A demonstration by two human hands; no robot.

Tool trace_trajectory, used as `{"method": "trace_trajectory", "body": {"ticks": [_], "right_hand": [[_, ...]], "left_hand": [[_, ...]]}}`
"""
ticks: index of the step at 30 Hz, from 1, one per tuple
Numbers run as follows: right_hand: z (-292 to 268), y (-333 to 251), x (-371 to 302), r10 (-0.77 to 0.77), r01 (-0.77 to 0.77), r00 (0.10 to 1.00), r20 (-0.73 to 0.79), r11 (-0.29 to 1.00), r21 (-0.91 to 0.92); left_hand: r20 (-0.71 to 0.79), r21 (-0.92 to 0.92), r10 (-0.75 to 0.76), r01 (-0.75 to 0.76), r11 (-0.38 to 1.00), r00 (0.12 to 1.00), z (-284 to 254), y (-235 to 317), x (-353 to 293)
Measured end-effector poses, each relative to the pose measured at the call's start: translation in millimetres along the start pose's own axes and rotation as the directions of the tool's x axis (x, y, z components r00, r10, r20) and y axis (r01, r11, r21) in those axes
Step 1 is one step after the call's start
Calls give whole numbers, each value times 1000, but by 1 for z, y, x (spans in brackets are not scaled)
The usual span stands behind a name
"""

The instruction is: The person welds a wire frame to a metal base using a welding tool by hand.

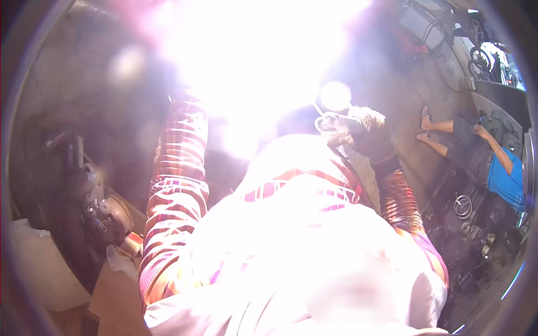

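Glare (252, 50) at upper centre swallows the left hand; the gloved right hand (358, 126) is hazy, its fingers' grip unclear.

Head camera looks steeply down, close over the torso.

A white glare (263, 50) washes out the upper middle of the view and hides whatever lies under it. At the left stands a dark metal assembly (84, 185), with a round tan part (115, 215) at its lower side. Just below it lie flat sheets of brown cardboard (112, 291) and a crumpled white rag (120, 260). A pale sack (39, 263) sits at the far left edge. At the right a person in a blue shirt and dark shorts (482, 157) lies on the concrete floor (414, 95) beside a dark car front (468, 210). A light grey box (420, 22) with black cables rests at the top right
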State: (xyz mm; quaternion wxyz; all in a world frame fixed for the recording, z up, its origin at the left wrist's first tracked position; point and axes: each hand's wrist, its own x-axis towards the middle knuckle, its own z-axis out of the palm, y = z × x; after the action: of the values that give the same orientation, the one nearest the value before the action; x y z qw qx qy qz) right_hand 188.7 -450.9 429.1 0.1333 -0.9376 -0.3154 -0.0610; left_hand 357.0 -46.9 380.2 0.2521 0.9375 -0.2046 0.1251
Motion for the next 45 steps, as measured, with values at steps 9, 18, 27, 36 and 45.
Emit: {"method": "trace_trajectory", "body": {"ticks": [9, 18, 27, 36, 45], "right_hand": [[11, -3, -25, 304, -321, 947, 105, 915, 243], [-4, -2, -5, 271, -295, 955, 118, 896, 331], [-6, -3, 6, 333, -366, 919, 212, 920, 142], [-1, 6, -3, 259, -281, 955, 142, 945, 167], [-5, 8, 3, 262, -291, 951, 163, 938, 187]], "left_hand": [[-113, 146, 219, -202, 968, 969, 23, -21, -1], [239, -162, -340, 383, 910, 909, 1, 22, 14], [208, -62, -363, 383, 922, 908, 4, 26, 17], [209, -124, -317, 346, 930, 925, -5, 18, 13], [214, -151, -301, 336, 930, 929, -6, 15, 14]]}}
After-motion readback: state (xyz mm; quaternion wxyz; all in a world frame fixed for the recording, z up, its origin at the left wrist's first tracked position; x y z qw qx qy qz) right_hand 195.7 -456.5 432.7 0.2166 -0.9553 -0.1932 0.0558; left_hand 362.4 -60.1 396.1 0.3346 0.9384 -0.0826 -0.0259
